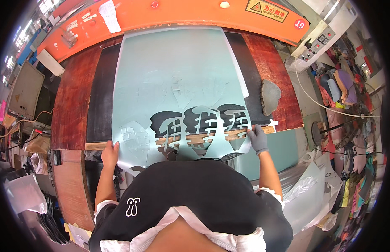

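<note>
A pale blue-green sheet [174, 54] lies over the table and its near end hangs past the front edge toward my body. Several curved, slotted shapes are cut through that end, and the dark table and wooden edge show through them. Another outline of the same kind at its left seems to still have material in it. My bare left hand [110, 153] pinches the sheet's left border just below the table edge. At the right border my right hand [257, 139], in a grey glove, grips the sheet beside the wooden edge.
An orange machine beam [169, 14] spans the far side, with a control panel [317, 44] at its right. A grey rounded flat piece [270, 97] lies on the red-brown board at right. Hanging coloured pieces [335, 126] and plastic film [304, 193] crowd the right side.
</note>
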Demonstrator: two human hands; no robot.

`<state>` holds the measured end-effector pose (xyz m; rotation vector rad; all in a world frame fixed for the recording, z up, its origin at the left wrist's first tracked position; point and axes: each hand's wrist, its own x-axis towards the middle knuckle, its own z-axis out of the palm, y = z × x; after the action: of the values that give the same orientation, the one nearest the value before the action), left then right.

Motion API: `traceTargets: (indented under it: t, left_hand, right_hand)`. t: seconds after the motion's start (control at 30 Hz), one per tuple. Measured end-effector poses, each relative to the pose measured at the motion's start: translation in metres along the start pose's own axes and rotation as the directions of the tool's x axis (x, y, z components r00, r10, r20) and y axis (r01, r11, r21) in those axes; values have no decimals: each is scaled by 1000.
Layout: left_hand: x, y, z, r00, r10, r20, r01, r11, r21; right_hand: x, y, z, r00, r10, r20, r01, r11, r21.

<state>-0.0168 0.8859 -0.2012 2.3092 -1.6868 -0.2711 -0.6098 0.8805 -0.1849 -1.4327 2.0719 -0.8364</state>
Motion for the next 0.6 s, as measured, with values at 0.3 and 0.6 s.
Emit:
traceTargets:
  t: [0.3,0.6]
  left_hand:
    - [118,17,9,959,-142,244,281,398,-873]
    - [120,2,1,916,209,344,375,-132,-918]
  right_hand:
    - [61,-114,34,796,-587,-143,538,796,-277]
    - [14,-230,190,319,-888,330,924,369,101]
